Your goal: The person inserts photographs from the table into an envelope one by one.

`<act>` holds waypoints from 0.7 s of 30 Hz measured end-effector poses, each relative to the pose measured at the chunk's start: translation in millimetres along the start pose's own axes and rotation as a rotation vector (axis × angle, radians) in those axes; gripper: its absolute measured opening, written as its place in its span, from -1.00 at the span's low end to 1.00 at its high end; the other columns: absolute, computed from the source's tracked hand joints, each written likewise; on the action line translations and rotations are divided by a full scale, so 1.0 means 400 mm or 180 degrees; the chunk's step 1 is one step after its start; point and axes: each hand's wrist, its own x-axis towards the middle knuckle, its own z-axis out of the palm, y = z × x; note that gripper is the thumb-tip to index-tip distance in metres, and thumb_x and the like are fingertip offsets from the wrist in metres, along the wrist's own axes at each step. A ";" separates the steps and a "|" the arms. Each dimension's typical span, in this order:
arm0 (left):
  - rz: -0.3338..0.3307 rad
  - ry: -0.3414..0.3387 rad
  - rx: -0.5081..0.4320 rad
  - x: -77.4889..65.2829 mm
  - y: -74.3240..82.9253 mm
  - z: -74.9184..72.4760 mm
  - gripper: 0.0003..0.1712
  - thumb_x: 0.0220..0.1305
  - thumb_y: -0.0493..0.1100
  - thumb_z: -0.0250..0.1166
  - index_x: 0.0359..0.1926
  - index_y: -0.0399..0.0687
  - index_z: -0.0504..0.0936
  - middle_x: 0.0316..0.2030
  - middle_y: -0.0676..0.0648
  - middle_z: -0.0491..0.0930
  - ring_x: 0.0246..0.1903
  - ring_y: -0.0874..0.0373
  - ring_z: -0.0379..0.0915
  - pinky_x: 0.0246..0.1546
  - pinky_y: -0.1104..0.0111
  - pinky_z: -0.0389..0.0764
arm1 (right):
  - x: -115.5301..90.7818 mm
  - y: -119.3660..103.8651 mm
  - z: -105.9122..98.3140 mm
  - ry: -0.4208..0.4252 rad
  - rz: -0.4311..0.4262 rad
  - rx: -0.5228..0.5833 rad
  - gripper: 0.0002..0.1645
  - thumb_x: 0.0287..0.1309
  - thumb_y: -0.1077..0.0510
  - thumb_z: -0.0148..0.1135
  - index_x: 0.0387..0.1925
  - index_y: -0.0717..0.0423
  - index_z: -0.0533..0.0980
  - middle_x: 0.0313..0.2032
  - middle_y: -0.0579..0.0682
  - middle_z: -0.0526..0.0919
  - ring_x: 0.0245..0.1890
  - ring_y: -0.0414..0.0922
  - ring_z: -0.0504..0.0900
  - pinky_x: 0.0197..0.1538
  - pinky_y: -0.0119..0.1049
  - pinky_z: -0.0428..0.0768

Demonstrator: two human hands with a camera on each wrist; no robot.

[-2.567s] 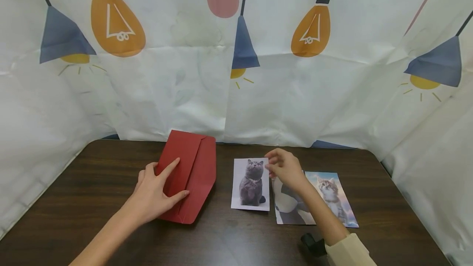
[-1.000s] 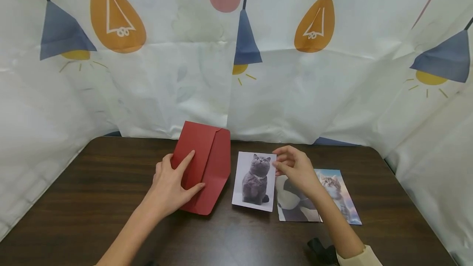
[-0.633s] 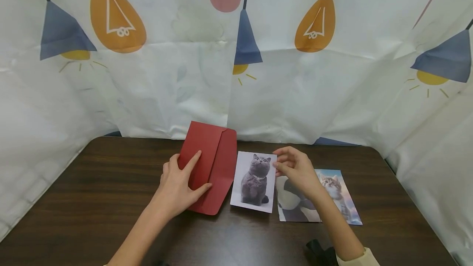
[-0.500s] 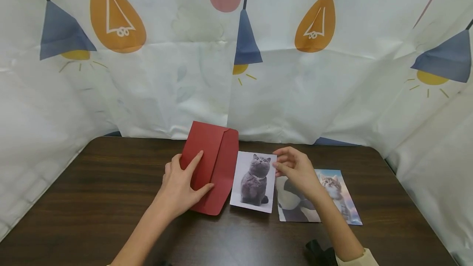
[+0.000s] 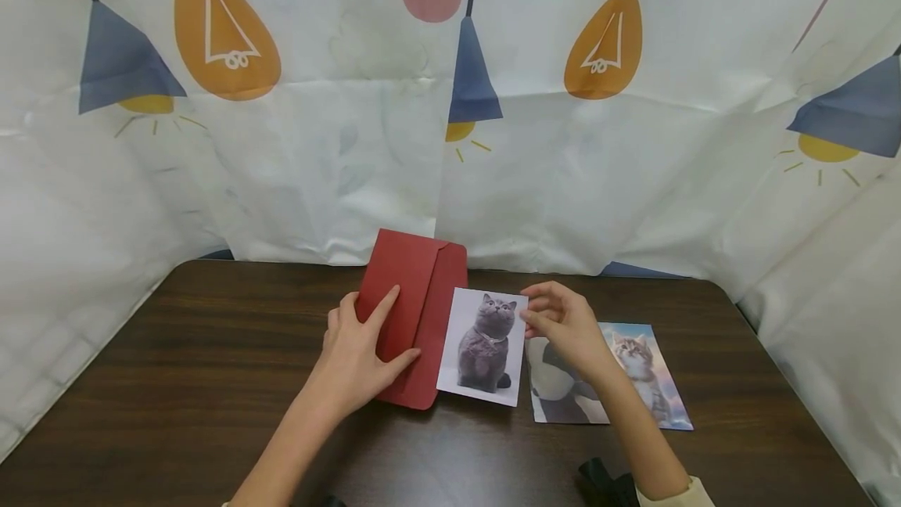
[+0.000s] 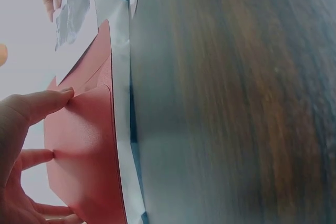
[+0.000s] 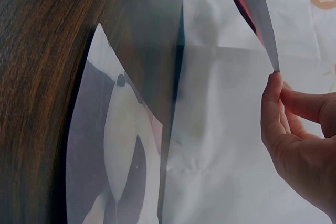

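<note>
White cloth (image 5: 296,170) printed with orange light bulbs (image 5: 227,37) and blue lamps (image 5: 475,73) hangs behind a dark wooden tabletop (image 5: 211,366), one bulb toward 10 o'clock of the head view and the other between 1 and 2. Over the middle of the tabletop, a red envelope (image 5: 415,311) is held at a slant, its flap side toward 3 o'clock. The left hand (image 5: 359,358) grips it from about 8 o'clock, thumb and index finger spread over the front, the remaining fingers partly hidden at the edge. Between 3 and 4 o'clock from the envelope is a picture of a gray cat (image 5: 486,346), its near side overlapping the flap in the head view; whether the two touch, I cannot tell. The right hand (image 5: 563,323) pinches that picture between thumb and fingers by its 1 o'clock corner. Roughly 4 o'clock from the gray cat lies a black-and-white picture (image 5: 559,393), partly covered by the right forearm, and at 3 o'clock from that one lies a picture of a striped kitten (image 5: 644,370). Toward 5 o'clock of the head view, a black object (image 5: 608,483) shows just beside a cream sleeve (image 5: 679,495).
</note>
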 end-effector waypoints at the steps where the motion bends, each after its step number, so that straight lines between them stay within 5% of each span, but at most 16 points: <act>1: 0.0002 0.0002 -0.0005 0.001 0.002 0.001 -0.02 0.11 0.00 0.61 0.52 -0.06 0.41 0.32 -0.54 0.27 0.19 -0.47 0.29 0.01 -0.22 0.57 | 0.000 0.001 0.000 0.0004 0.0001 0.0005 -0.64 0.35 0.47 0.26 0.15 0.49 0.50 -0.23 0.20 0.67 -0.39 -0.25 0.71 -0.19 -0.31 0.76; 21: -0.0029 -0.0107 -0.0030 0.015 0.031 0.020 0.00 0.11 0.01 0.61 0.54 -0.05 0.40 0.34 -0.52 0.26 0.24 -0.44 0.27 0.05 -0.20 0.60 | -0.002 -0.004 -0.007 0.0029 0.0028 0.0069 -0.60 0.37 0.41 0.29 0.19 0.47 0.49 -0.20 0.20 0.68 -0.38 -0.21 0.74 -0.14 -0.18 0.79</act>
